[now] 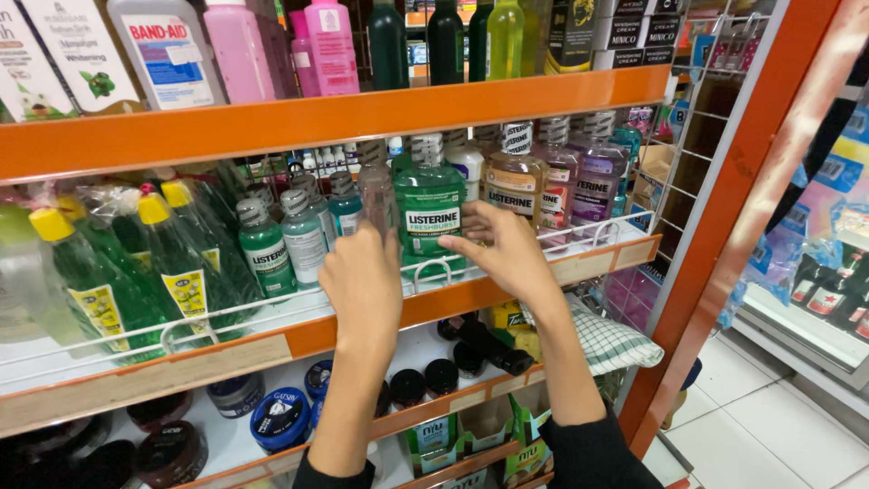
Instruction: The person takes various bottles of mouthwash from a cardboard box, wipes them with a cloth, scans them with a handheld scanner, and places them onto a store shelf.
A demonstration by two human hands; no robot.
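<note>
- Left hand [362,281] wrapped around a clear bottle [376,195]; right hand [507,249] spread, fingertips against the large green mouthwash bottle [429,213] on the middle shelf [299,335].
- Best kept upright, gripped low.
- Tight quarters: white wire rail [434,272] in front, orange shelf [362,113] close overhead, neighbouring bottles touching.

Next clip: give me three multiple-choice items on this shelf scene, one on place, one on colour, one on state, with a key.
1. Where does the large green mouthwash bottle stand?
A. middle shelf, behind the wire rail
B. floor
C. top shelf

2. What colour are the caps on the dark green bottles at left?
A. red
B. yellow
C. black

3. What is the left hand doing?
A. hanging empty
B. gripping a clear bottle
C. holding a cloth

Key: 1 A, it sits between both hands behind the rail; 2 B, yellow caps show; 3 B, fingers wrap the clear bottle while the right hand touches the green one.
</note>
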